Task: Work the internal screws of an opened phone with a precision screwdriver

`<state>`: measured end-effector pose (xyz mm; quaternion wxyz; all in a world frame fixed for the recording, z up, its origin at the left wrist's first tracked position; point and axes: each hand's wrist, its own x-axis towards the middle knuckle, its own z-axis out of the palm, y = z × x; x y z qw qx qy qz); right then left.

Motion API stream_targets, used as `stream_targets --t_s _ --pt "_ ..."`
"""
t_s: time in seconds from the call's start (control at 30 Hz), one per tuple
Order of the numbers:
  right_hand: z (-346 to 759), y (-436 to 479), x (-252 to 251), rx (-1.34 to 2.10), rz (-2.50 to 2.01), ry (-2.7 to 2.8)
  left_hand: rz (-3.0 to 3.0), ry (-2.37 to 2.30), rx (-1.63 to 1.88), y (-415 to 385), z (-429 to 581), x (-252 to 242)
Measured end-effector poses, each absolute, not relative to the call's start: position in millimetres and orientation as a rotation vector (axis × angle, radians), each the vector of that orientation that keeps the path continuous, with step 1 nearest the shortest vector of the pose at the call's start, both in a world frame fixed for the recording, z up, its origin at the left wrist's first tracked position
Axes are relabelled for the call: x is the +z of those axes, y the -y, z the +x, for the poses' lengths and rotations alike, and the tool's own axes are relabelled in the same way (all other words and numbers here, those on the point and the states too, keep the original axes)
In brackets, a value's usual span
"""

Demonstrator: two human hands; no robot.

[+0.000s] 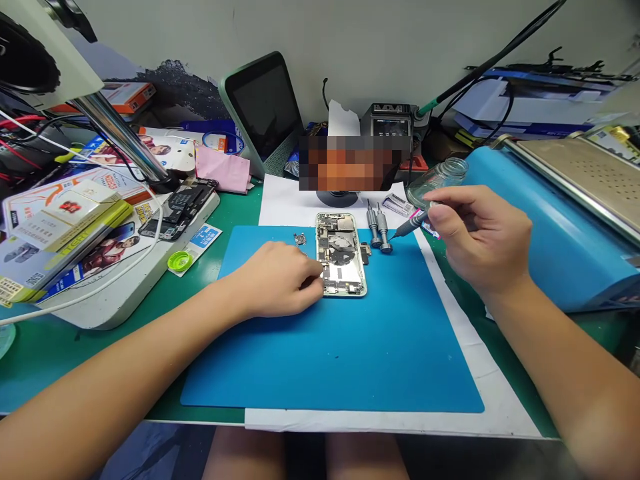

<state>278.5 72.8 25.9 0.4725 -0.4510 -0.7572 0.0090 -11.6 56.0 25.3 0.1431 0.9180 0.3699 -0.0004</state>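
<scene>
An opened phone (345, 257) lies upright on the blue mat (330, 360), its inner boards and a round coil showing. My left hand (280, 280) is closed at the phone's left edge; whatever the fingertips pinch is hidden. Between thumb and fingers my right hand (480, 240) grips a grey screwdriver (413, 223), its tip slanting down to the left, apart from the phone. Two more grey screwdrivers (379, 228) rest side by side right of the phone. A small metal part (300, 239) sits above my left hand, and a small dark part (365, 253) by the phone's right edge.
Behind my right hand stands a glass jar (440, 180). A blue machine (560, 233) fills the right side. At left, boxes (65, 233) and another opened phone (183, 207) lie on a white base (115, 293) near a green cap (180, 261). A screen device (263, 107) stands behind.
</scene>
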Motion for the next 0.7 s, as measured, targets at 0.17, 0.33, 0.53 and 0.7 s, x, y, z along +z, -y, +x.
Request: stream_targets --t_s 0.17,0.33,0.53,0.7 --pt "276.1 -83.6 18.5 -0.104 -1.049 1.880 2.647 -1.077 -0.007 -55.7 -11.2 25.4" --pt "272.4 -86.9 11.9 0.014 -1.052 1.896 2.650 -1.083 -0.002 -54.9 -11.5 25.4" --pt "271.7 -84.9 9.6 0.138 -1.111 1.955 2.670 -1.063 -0.006 -54.9 -11.9 23.9" --pt "274.7 -82.0 7.4 0.261 -1.187 1.941 2.685 -1.041 0.005 -55.5 -12.1 24.5"
